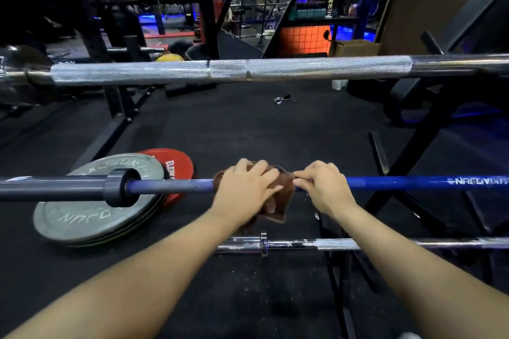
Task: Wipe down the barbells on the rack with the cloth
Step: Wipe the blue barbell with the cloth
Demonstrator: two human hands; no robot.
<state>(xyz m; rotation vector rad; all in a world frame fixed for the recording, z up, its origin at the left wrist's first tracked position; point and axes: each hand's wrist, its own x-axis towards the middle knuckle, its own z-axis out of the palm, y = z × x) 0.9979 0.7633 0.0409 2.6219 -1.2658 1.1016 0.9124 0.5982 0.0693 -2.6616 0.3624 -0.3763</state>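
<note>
A blue barbell [399, 182] lies across the rack at mid height, its grey sleeve [55, 190] at the left. A brown cloth [283, 195] is wrapped over the blue shaft near its middle. My left hand [245, 187] grips the cloth around the bar. My right hand [321, 187] sits just right of it, fingertips pinching the cloth's edge at the shaft. A silver knurled barbell [228, 71] rests higher on the rack. A chrome barbell [344, 243] lies lower, partly hidden by my forearms.
Grey weight plates [82, 217] and a red plate [176, 165] lie stacked on the black floor at the left. A collar clip [281, 100] lies on the floor beyond. Black rack struts [407, 173] slope down at the right. A cardboard box [355, 48] stands behind.
</note>
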